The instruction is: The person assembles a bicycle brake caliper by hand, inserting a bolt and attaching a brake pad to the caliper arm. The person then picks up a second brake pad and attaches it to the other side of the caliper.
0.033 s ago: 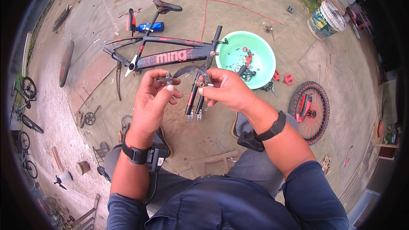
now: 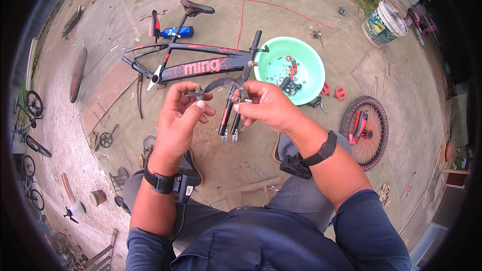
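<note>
My left hand (image 2: 179, 108) pinches a small dark brake pad with a bolt (image 2: 197, 92) between thumb and fingers. The fingers of my right hand (image 2: 267, 104) are closed on one end of a dark, curved brake caliper arm (image 2: 221, 83). Its other end reaches to the piece in my left hand; whether the two are joined I cannot tell. Beyond my hands lies a black and red bicycle frame (image 2: 201, 66) on its side, saddle (image 2: 197, 7) pointing away. The fork (image 2: 228, 115) shows below the caliper arm, partly hidden by my right hand.
Right of the frame stands a mint-green basin (image 2: 271, 55) holding several small parts. A red-spoked wheel (image 2: 369, 133), red pedals (image 2: 340, 93) and a white bucket (image 2: 384, 25) are farther right. On the left are a chain (image 2: 139, 98), a crankset (image 2: 106, 139) and a tyre (image 2: 78, 75).
</note>
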Demonstrator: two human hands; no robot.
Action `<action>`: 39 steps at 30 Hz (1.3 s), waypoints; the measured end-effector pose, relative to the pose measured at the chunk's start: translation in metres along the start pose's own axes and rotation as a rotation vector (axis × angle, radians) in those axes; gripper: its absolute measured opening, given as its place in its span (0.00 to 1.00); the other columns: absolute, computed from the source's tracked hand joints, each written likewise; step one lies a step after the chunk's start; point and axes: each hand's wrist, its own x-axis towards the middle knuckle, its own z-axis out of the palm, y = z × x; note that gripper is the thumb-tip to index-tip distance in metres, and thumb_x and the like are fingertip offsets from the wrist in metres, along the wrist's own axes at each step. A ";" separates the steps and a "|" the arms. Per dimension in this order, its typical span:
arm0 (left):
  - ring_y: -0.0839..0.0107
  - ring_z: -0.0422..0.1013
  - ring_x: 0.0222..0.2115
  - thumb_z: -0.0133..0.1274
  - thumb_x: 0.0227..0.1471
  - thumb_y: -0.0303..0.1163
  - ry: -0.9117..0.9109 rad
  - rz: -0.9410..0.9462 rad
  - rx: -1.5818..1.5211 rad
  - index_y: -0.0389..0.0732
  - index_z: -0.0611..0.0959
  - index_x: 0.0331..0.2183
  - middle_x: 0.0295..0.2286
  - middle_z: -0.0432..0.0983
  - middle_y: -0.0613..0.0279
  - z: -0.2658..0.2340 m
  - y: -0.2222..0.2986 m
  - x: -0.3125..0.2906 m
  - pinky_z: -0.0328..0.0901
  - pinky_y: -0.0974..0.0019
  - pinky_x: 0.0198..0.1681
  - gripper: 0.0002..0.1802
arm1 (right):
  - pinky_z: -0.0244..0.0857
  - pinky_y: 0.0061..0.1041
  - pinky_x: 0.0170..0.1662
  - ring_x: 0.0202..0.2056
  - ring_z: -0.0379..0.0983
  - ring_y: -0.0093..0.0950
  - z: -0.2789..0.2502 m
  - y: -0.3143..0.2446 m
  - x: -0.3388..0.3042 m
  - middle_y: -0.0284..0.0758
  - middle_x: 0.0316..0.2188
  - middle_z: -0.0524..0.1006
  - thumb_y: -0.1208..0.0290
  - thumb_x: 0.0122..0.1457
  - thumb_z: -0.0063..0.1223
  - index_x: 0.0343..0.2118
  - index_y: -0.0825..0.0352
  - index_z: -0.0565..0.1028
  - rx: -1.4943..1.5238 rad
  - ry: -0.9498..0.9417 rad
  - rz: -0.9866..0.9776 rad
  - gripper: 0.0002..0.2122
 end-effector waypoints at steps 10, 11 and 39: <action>0.73 0.76 0.34 0.54 0.56 0.26 -0.007 -0.017 0.015 0.41 0.70 0.50 0.41 0.77 0.55 0.001 -0.001 -0.002 0.68 0.72 0.35 0.20 | 0.68 0.16 0.25 0.21 0.72 0.15 0.006 0.001 0.001 0.28 0.22 0.75 0.64 0.58 0.59 0.34 0.67 0.75 -0.090 0.092 -0.012 0.11; 0.73 0.76 0.34 0.54 0.56 0.26 -0.005 -0.020 0.016 0.42 0.70 0.50 0.41 0.77 0.55 0.001 -0.002 -0.002 0.68 0.72 0.35 0.20 | 0.67 0.17 0.24 0.21 0.72 0.15 0.006 0.002 0.001 0.28 0.21 0.75 0.64 0.58 0.59 0.33 0.67 0.75 -0.101 0.104 -0.021 0.11; 0.70 0.76 0.35 0.50 0.57 0.28 0.019 -0.076 -0.026 0.38 0.70 0.50 0.42 0.76 0.52 0.000 -0.004 0.004 0.68 0.71 0.35 0.18 | 0.74 0.20 0.29 0.27 0.75 0.21 0.003 0.002 -0.002 0.34 0.32 0.74 0.57 0.64 0.51 0.41 0.71 0.74 0.116 0.069 0.043 0.18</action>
